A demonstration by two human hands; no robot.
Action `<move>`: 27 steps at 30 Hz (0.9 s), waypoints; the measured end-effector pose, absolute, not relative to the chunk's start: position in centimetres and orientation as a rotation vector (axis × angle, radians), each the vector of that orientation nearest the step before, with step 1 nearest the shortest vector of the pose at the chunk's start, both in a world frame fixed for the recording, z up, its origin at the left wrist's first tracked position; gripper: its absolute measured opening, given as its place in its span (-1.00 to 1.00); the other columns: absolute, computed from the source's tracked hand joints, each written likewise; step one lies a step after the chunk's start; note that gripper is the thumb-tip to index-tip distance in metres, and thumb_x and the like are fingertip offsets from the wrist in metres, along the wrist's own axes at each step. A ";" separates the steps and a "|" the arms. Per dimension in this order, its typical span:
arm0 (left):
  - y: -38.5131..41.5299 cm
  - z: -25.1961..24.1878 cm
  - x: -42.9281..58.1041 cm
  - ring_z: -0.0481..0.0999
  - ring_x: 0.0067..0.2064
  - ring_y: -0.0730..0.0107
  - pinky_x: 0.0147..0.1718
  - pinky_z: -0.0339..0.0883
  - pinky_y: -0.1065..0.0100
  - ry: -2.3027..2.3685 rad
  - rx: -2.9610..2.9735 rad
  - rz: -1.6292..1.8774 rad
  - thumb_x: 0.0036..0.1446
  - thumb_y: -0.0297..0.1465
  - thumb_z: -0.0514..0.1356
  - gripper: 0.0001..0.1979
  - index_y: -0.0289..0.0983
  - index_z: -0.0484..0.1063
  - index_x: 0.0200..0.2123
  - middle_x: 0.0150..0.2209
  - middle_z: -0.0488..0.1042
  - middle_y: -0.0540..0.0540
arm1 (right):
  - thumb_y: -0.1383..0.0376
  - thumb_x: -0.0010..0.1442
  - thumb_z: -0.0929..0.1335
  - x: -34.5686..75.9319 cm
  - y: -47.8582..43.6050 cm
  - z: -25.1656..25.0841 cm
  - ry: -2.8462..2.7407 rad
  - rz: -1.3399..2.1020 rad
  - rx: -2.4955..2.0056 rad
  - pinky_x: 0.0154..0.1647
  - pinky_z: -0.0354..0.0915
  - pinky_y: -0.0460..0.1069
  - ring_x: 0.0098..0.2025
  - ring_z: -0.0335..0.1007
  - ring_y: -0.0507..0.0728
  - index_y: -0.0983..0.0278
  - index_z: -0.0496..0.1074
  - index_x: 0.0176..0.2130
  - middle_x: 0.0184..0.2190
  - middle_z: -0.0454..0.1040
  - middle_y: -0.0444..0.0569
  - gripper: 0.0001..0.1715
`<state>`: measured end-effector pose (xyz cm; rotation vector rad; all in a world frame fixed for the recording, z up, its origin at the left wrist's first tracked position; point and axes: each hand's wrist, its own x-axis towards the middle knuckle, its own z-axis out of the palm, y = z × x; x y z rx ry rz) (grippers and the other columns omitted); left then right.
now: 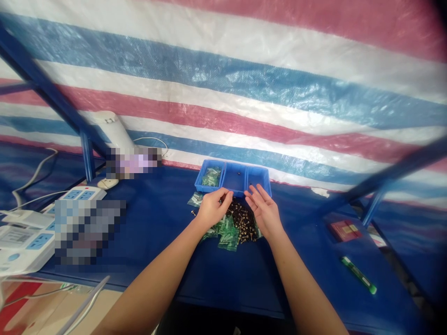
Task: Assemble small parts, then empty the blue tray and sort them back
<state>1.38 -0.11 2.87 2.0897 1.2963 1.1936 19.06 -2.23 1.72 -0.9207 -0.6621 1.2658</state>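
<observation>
My left hand (213, 207) is closed in a pinch above the left side of a pile of small dark and brass-coloured screws (246, 225). Whatever its fingertips hold is too small or hidden to make out. Palm turned up, my right hand (264, 210) is open at the pile's right side, with its fingers apart. Small clear bags with green print (228, 235) lie in front of and among the screws. Just behind both hands stands a blue tray (234, 179) with three compartments. Similar bags (211, 177) fill its left compartment; a small dark piece lies in the middle one.
White power strips (44, 237) with cables lie at the left, near a white cylinder (117, 132). At the right are a red box (345, 230) and a green tube-like item (359, 275). Blue metal frame bars (401, 170) slant at both sides; a striped sheet (223, 93) hangs behind.
</observation>
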 end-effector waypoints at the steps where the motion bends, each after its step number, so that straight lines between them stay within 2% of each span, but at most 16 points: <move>1: -0.1 2.9 1.4 0.32 -0.52 0.51 -0.47 0.16 0.46 1.295 2.092 1.191 0.31 -0.25 0.02 -0.69 -0.27 0.41 -0.39 -0.55 0.38 0.04 | 0.20 0.00 0.52 19.2 -2.1 1.6 -0.693 1.232 -0.940 -0.05 0.46 0.10 -0.11 0.53 0.16 0.17 0.43 0.05 0.03 0.50 0.02 -0.39; 3: -0.1 2.9 1.4 0.30 -0.53 0.52 -0.49 0.14 0.46 1.295 2.096 1.186 0.31 -0.26 0.03 -0.69 -0.27 0.41 -0.40 -0.56 0.37 0.05 | 0.16 0.05 0.48 19.9 -1.9 1.5 -0.785 1.121 -1.071 -0.20 0.47 0.07 -0.21 0.53 0.15 0.21 0.46 0.02 -0.06 0.54 0.04 -0.47; 6: 0.0 2.9 1.3 0.28 -0.54 0.53 -0.50 0.12 0.46 1.283 2.103 1.184 0.32 -0.25 0.03 -0.68 -0.27 0.40 -0.42 -0.57 0.33 0.06 | 0.11 0.11 0.39 21.8 -1.8 1.5 -1.052 0.934 -1.399 -0.39 0.38 0.02 -0.38 0.48 0.14 0.27 0.54 -0.17 -0.35 0.58 0.01 -0.64; 10: 0.0 2.9 1.3 0.28 -0.54 0.52 -0.50 0.12 0.46 1.268 2.118 1.181 0.32 -0.25 0.02 -0.68 -0.27 0.39 -0.43 -0.58 0.32 0.06 | 0.18 0.09 0.34 25.2 -2.2 2.8 -1.499 0.564 -1.831 -0.29 0.31 0.04 -0.38 0.44 0.16 0.19 0.57 -0.30 -0.47 0.54 -0.07 -0.76; 13: 0.0 2.9 1.2 0.29 -0.53 0.51 -0.49 0.14 0.46 1.267 2.136 1.172 0.32 -0.25 0.01 -0.67 -0.27 0.39 -0.42 -0.57 0.33 0.04 | 0.19 0.07 0.33 27.2 -2.8 3.8 -1.658 0.543 -1.930 -0.33 0.27 0.00 -0.39 0.43 0.13 0.20 0.52 -0.40 -0.46 0.53 -0.09 -0.81; 17: 0.0 2.9 1.2 0.30 -0.53 0.52 -0.49 0.14 0.47 1.278 2.146 1.154 0.32 -0.26 0.01 -0.68 -0.27 0.41 -0.41 -0.56 0.35 0.04 | 0.12 0.02 0.38 29.3 -3.5 4.2 -1.807 0.740 -1.949 -0.39 0.25 -0.04 -0.38 0.42 0.12 0.19 0.50 -0.27 -0.42 0.53 -0.10 -0.73; 23: -0.1 3.2 1.2 0.29 -0.54 0.52 -0.50 0.11 0.46 1.266 2.169 1.124 0.33 -0.25 0.00 -0.67 -0.27 0.40 -0.41 -0.57 0.34 0.04 | 0.08 -0.25 0.55 30.4 -4.1 3.6 -1.860 1.043 -1.975 -0.40 0.27 -0.05 -0.35 0.41 0.12 0.18 0.46 -0.11 -0.28 0.50 -0.08 -0.33; 27: -0.1 3.1 1.1 0.31 -0.54 0.50 -0.50 0.13 0.45 1.267 2.173 1.119 0.33 -0.23 -0.02 -0.66 -0.26 0.40 -0.40 -0.56 0.35 0.03 | 0.19 -0.33 0.58 29.7 -4.0 2.9 -1.809 1.069 -1.955 -0.49 0.23 -0.08 -0.40 0.40 0.10 0.16 0.49 -0.13 -0.31 0.47 -0.10 -0.32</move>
